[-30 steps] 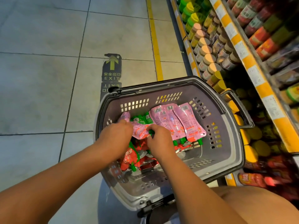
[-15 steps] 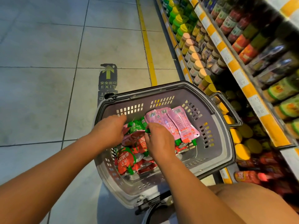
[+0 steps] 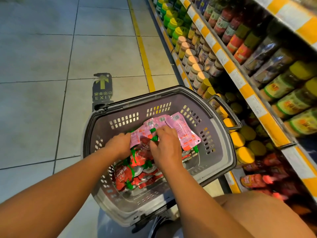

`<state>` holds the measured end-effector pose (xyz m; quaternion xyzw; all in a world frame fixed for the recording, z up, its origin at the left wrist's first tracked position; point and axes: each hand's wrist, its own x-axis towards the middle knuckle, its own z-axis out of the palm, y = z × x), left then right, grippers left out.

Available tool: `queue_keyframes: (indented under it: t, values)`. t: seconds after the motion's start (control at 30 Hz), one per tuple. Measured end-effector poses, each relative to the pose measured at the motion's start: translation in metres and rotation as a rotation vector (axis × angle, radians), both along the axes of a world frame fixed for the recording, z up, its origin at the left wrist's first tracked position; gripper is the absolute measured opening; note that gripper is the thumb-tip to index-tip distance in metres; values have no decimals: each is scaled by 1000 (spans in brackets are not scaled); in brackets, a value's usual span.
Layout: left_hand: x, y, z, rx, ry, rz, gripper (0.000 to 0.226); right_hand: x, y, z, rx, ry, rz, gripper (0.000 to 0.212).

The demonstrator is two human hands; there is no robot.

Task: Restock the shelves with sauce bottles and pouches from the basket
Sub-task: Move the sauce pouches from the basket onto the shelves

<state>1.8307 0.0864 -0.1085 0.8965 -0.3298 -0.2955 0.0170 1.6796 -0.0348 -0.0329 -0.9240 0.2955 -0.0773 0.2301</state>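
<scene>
- Pink sauce pouches [image 3: 178, 129] lie fanned against the far wall of the grey basket [image 3: 221, 162], on top of a heap of red sauce pouches [image 3: 135, 170] with green caps.
- Left hand [image 3: 119, 146] has its fingers curled onto the near edge of the pink stack; this grip looks like a pinch on a pouch, though the fingertips are hidden.
- Right hand [image 3: 165, 145] reaches in just beside it, its fingers bent over the green spouts [image 3: 154, 138] of the same stack, seemingly pinching them together.
- Judging by this, the step in hand is gathering a bundle of pink pouches to carry to the shelves [image 3: 240, 78] on the right.
- To do it well, the pouches should be squared up first, spouts pointing the same way, so the slippery film does not slide apart on lifting.
- Gripping near the stiff spouts should hold better than gripping the soft bellies.
- A modest bundle seems wiser than the whole fan; loose ones could drop back among the red pouches.
</scene>
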Motion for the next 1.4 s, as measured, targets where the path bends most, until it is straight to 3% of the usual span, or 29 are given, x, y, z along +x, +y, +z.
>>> queue_keyframes:
  t: [0.2, 0.37, 0.6, 0.77, 0.9, 1.03, 1.1, 1.27, 1.4]
  values:
    - [-4, -8, -32, 92, -106, -18, 70, -2, -13, -10, 172, 13, -109, 21]
    - [0, -14, -40, 46, -203, -15, 50, 1, -12, -15, 230, 37, -88, 20]
    - [6, -9, -23, -26, -203, 23, 16, -2, -16, -15, 264, 60, -95, 7]
    - [-2, -4, -8, -111, -125, 168, 21, -13, -16, -10, 242, 89, -97, 10]
    - [-2, 9, 8, -299, 61, 334, 2, -24, -20, -8, 242, 37, -173, 15]
    - [-7, 11, 27, -648, 453, 670, 22, -35, -29, 4, 316, -116, -288, 10]
    - [-14, 10, 41, -774, 564, 789, 25, -42, -34, 12, 369, -190, -331, 8]
    - [-37, 9, 70, -919, 810, 801, 22, -62, -40, 44, 419, -367, -358, 34]
    - [-54, -5, 97, -999, 925, 674, 26, -84, -47, 88, 408, -577, -399, 23]
